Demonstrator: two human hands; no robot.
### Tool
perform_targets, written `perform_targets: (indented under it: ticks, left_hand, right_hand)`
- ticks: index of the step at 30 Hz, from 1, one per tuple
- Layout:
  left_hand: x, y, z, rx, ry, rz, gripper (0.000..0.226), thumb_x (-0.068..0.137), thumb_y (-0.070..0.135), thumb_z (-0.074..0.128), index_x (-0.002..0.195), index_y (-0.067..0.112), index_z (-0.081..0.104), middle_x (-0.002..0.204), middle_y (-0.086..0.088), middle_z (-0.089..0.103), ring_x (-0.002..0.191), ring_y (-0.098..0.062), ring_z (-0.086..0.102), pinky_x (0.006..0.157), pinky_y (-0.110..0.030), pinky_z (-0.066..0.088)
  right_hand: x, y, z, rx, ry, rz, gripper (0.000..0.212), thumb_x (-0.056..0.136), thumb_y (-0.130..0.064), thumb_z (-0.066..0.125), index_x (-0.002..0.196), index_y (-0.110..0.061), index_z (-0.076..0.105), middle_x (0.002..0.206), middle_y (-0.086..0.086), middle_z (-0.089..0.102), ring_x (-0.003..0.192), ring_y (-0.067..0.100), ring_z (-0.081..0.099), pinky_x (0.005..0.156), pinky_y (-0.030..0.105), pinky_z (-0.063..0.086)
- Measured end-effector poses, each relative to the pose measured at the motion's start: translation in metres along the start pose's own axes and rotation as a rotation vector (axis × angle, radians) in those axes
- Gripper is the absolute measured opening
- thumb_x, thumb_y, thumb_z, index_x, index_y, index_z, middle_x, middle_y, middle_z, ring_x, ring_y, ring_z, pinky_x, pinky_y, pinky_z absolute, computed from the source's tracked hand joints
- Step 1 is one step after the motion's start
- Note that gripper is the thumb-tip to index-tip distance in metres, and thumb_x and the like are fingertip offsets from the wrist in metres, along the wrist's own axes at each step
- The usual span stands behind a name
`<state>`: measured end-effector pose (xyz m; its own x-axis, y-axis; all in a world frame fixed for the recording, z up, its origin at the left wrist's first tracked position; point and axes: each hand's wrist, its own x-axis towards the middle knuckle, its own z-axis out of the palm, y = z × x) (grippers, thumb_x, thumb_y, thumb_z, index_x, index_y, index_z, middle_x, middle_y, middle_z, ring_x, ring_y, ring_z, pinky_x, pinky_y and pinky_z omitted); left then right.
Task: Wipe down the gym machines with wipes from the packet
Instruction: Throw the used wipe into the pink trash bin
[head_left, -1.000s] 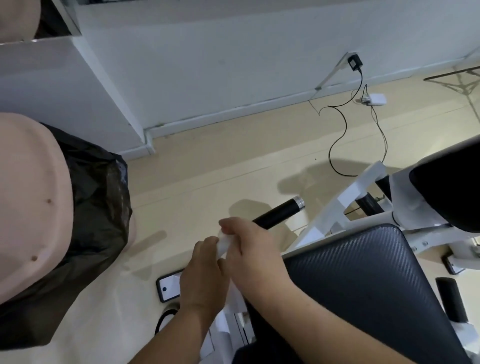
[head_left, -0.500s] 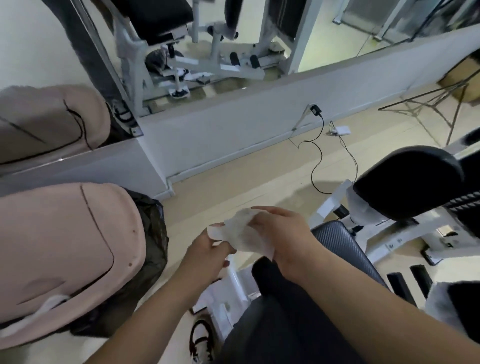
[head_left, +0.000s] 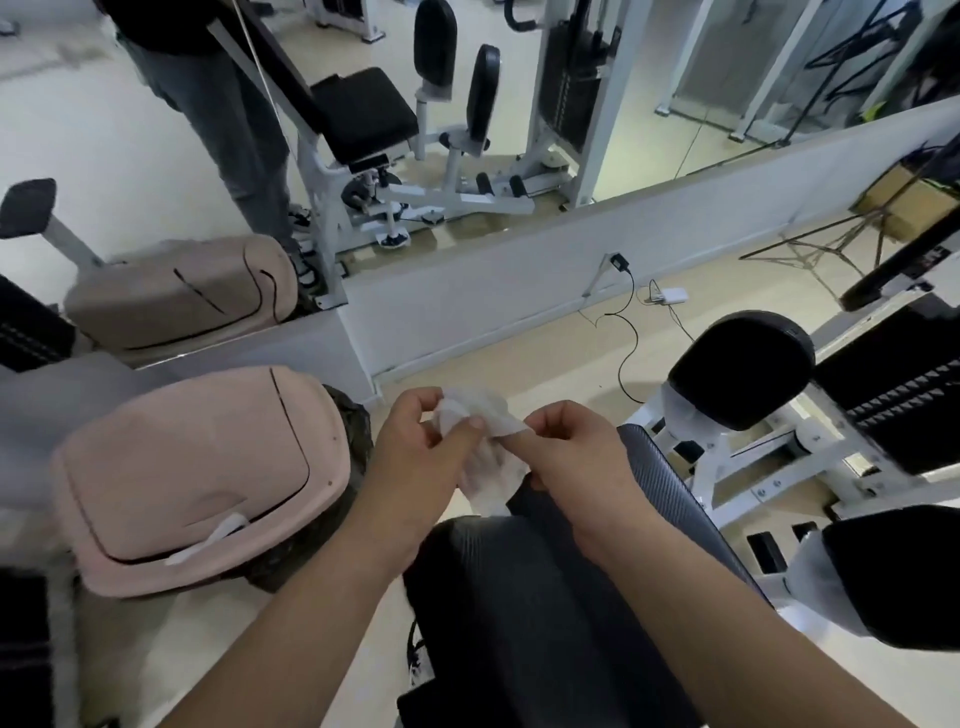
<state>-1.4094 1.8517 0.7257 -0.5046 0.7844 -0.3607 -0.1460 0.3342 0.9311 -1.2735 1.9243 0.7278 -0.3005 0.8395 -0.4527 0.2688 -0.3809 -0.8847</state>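
A crumpled white wipe (head_left: 485, 457) hangs between my two hands above the front of the black textured seat (head_left: 670, 488) of a white-framed gym machine. My left hand (head_left: 421, 467) pinches its upper left part with thumb and fingers. My right hand (head_left: 576, 457) pinches its right edge. A round black pad (head_left: 743, 369) of the machine stands to the right, on its white frame (head_left: 779, 457). No wipe packet is visible.
A pink swing-lid bin (head_left: 197, 473) with a black bag stands at the left, a white scrap caught in its lid. A wall mirror (head_left: 415, 130) ahead reflects the machine and a person's legs. A black cable (head_left: 628, 343) and charger lie on the beige floor.
The camera has tilted up from the floor to the mirror. My hands lifted off the black handle with the wipe and spread it apart between them.
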Motion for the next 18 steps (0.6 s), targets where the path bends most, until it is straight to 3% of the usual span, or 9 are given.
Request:
perform_targets:
  ticks: [4, 8, 11, 13, 14, 16, 18]
  left_hand:
    - [-0.056, -0.003, -0.016, -0.009, 0.097, 0.014, 0.017, 0.100, 0.018, 0.065, 0.111, 0.031, 0.064, 0.094, 0.001, 0.078, 0.090, -0.018, 0.076, 0.083, -0.042, 0.062]
    - [-0.098, -0.022, -0.056, -0.009, 0.173, -0.005, 0.012, 0.103, 0.026, 0.059, 0.107, 0.034, 0.068, 0.094, 0.003, 0.078, 0.082, -0.010, 0.074, 0.066, -0.029, 0.061]
    - [-0.115, -0.036, -0.099, 0.001, 0.219, -0.050, 0.018, 0.099, 0.020, 0.061, 0.099, 0.031, 0.075, 0.084, 0.004, 0.076, 0.058, -0.002, 0.061, 0.046, -0.015, 0.043]
    - [-0.118, -0.046, -0.128, -0.030, 0.186, -0.119, 0.022, 0.100, 0.016, 0.057, 0.099, 0.025, 0.078, 0.081, 0.000, 0.074, 0.057, -0.005, 0.059, 0.048, -0.017, 0.042]
    - [-0.117, -0.051, -0.142, -0.060, 0.154, -0.166, 0.024, 0.102, 0.019, 0.055, 0.103, 0.023, 0.078, 0.089, -0.003, 0.077, 0.066, -0.009, 0.065, 0.052, -0.021, 0.046]
    - [-0.111, -0.062, -0.173, -0.078, 0.117, -0.224, 0.025, 0.104, 0.031, 0.054, 0.112, 0.025, 0.076, 0.105, -0.007, 0.078, 0.092, -0.021, 0.073, 0.066, -0.035, 0.056]
    - [-0.094, -0.077, -0.209, 0.026, 0.134, -0.203, 0.022, 0.102, 0.038, 0.059, 0.106, 0.025, 0.076, 0.101, -0.008, 0.078, 0.092, -0.026, 0.074, 0.075, -0.048, 0.059]
  right_hand:
    - [-0.040, -0.005, 0.014, 0.041, -0.179, -0.002, 0.008, 0.087, -0.009, 0.077, 0.092, -0.005, 0.072, 0.087, 0.015, 0.076, 0.078, 0.025, 0.073, 0.062, 0.030, 0.056]
    - [-0.079, -0.009, 0.051, 0.061, -0.390, 0.042, 0.013, 0.091, 0.000, 0.066, 0.100, 0.001, 0.075, 0.093, 0.021, 0.078, 0.087, 0.033, 0.077, 0.077, 0.042, 0.065]
    - [-0.097, -0.004, 0.086, -0.051, -0.478, 0.043, 0.014, 0.093, -0.009, 0.067, 0.101, -0.005, 0.078, 0.099, 0.018, 0.078, 0.090, 0.029, 0.076, 0.077, 0.037, 0.064]
    - [-0.102, 0.001, 0.114, -0.142, -0.528, 0.044, 0.016, 0.096, -0.021, 0.066, 0.102, -0.014, 0.080, 0.102, 0.009, 0.079, 0.096, 0.023, 0.075, 0.081, 0.037, 0.062]
    - [-0.102, 0.004, 0.131, -0.180, -0.544, 0.053, 0.018, 0.097, -0.025, 0.065, 0.102, -0.017, 0.080, 0.102, 0.006, 0.079, 0.100, 0.023, 0.074, 0.086, 0.040, 0.061]
    - [-0.096, 0.012, 0.167, -0.228, -0.568, 0.089, 0.022, 0.097, -0.029, 0.063, 0.101, -0.017, 0.081, 0.103, 0.007, 0.079, 0.101, 0.024, 0.074, 0.094, 0.044, 0.058]
    - [-0.083, 0.020, 0.209, -0.242, -0.589, 0.131, 0.025, 0.097, -0.028, 0.061, 0.101, -0.012, 0.079, 0.101, 0.010, 0.078, 0.092, 0.023, 0.073, 0.089, 0.042, 0.059]
